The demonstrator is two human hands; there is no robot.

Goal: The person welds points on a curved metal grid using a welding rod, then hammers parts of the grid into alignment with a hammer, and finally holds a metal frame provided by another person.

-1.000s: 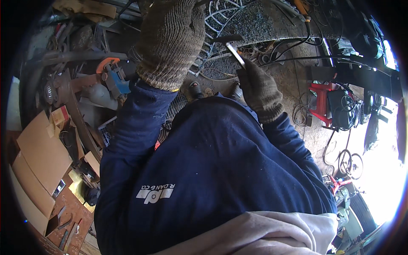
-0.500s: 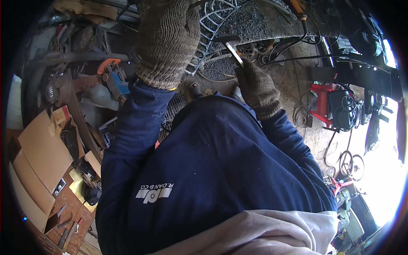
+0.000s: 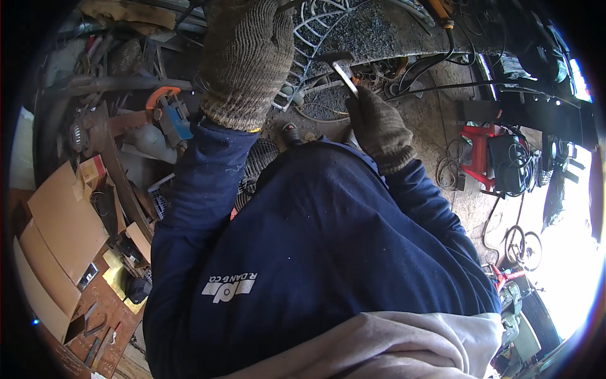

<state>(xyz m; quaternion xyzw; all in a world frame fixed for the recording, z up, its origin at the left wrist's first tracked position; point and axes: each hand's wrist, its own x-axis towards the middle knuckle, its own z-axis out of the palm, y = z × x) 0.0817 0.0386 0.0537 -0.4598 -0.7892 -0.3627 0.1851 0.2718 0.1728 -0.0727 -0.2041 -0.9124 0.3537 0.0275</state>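
My left hand, in a brown knitted work glove, is at the top, over the left side of a curved metal grille. Its fingers look curled, and a dark rod-like end shows beside them; what they grip is hidden. My right hand, also gloved, is closed round the handle of a hammer. The hammer's dark head points up and left, just right of the grille, and I cannot tell whether the two touch.
Dark grit covers the work surface beyond the hammer. An orange-handled tool with a cable lies at the upper right. A red stool stands right. On the left are a blue-and-orange tool, cardboard and a brown bench.
The grille and my left hand have shifted slightly left. My right hand and the hammer have also moved a little left, with the hammer still held.
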